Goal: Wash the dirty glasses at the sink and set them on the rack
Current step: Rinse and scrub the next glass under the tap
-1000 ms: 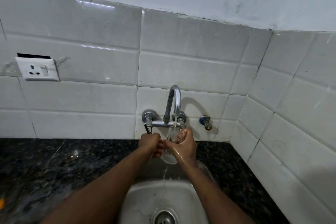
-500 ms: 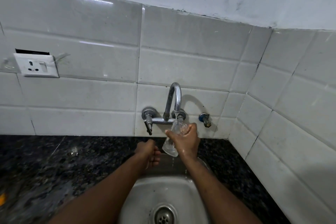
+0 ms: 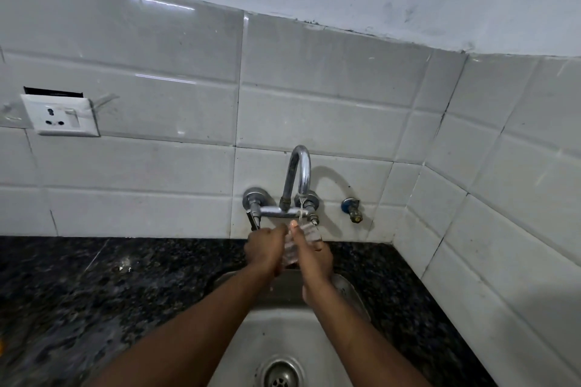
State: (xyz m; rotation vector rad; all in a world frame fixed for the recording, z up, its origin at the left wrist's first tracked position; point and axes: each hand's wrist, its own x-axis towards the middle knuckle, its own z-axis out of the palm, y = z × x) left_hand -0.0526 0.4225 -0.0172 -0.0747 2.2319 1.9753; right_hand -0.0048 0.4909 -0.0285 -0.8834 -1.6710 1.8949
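A clear drinking glass (image 3: pixel 306 237) is held tilted under the chrome tap (image 3: pixel 298 176), with a thin stream of water running into its mouth. My right hand (image 3: pixel 314 256) grips the glass from the right, thumb up along its side. My left hand (image 3: pixel 265 250) is curled against the glass's left side and touches it. Both hands are above the back of the steel sink (image 3: pixel 283 336). The lower part of the glass is partly hidden between my hands. No rack is in view.
Dark speckled granite counter (image 3: pixel 110 292) surrounds the sink on both sides. A drain (image 3: pixel 279 375) sits at the sink's bottom. White tiled walls meet in a corner at the right. A wall socket (image 3: pixel 59 116) is on the left; a small blue-capped valve (image 3: pixel 353 209) is right of the tap.
My left hand rose from below the glass and came back against its left side. The glass stays under the running tap in my right hand.
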